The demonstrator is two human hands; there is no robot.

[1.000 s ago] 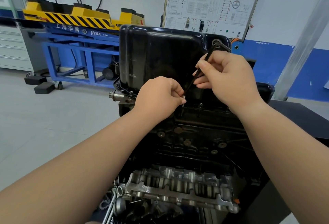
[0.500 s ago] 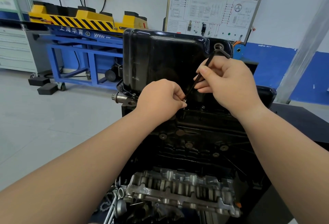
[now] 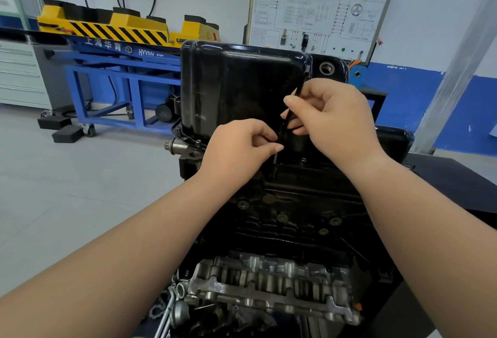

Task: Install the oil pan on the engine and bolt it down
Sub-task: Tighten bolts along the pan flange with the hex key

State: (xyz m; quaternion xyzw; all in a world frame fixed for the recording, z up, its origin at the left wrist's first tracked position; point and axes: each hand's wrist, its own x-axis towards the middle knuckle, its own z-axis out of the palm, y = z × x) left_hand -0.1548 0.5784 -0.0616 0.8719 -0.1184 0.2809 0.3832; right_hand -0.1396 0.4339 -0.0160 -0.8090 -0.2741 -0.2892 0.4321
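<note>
Both hands meet at the near flange of the oil pan (image 3: 242, 90), which already sits on the upturned engine (image 3: 290, 219). The right hand (image 3: 333, 120) has its grip closed in a pinch on the long shank of a black hex key (image 3: 301, 81), held steeply so the fingers can spin it. The left hand (image 3: 236, 149) pinches the key's lower end where it meets a pale bolt (image 3: 275, 159), probably steadying both so the thread starts straight.

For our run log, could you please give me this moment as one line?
step: starting bolt | right hand: grips hex key | left hand: pinches bolt at key tip | oil pan: on engine
</note>
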